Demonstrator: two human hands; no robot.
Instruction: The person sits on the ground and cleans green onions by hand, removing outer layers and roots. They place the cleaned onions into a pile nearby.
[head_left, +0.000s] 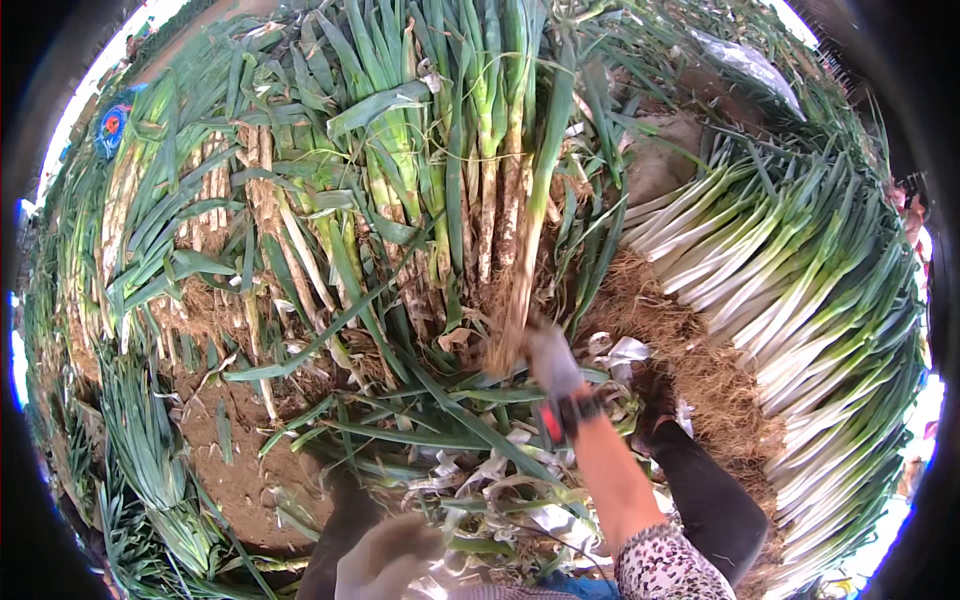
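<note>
My right hand, in a light glove and blurred, is at the root end of a large green onion that leans upright among unpeeled, soil-stained ones. A device with a red part is on that wrist. Whether its fingers grip the stalk cannot be made out. Low in the view, my left hand, gloved and blurred too, is near my knee; its fingers and any hold are unclear. Between and below the hands lie stripped leaves and pale peeled skins.
Cleaned green onions with white stems lie in a long curved row on the right, roots inward. Unpeeled bundles stretch along the left. Bare soil shows at lower left. A clear plastic sheet lies at upper right.
</note>
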